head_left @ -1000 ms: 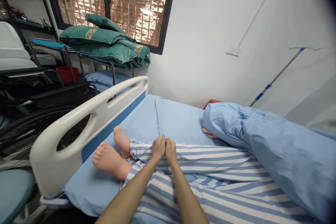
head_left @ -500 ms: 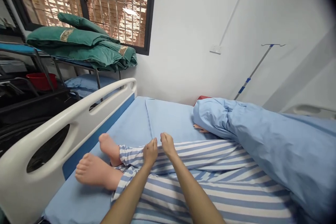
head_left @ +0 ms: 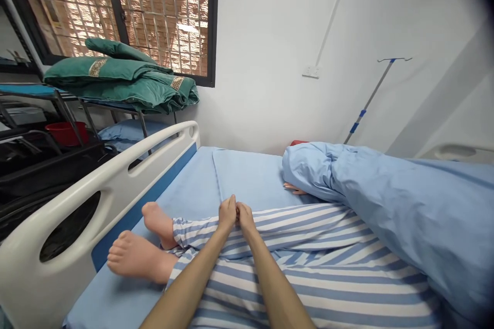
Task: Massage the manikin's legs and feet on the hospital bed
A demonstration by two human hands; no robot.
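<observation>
Hands [head_left: 227, 213] tog. over trousers [head_left: 309, 225], open sheet [head_left: 247, 175] to far edge [head_left: 247, 153]

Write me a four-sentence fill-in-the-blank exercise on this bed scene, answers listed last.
The person's left hand and right hand are close together in front of trousers patterned with blue and white ____.
The number of bare feet showing at the trouser ends is ____.
The folded bedding piled before the window is mainly ____ in colour.
The bands on the pole by the wall are ____.

Missing words: stripes; two; green; blue.
</observation>
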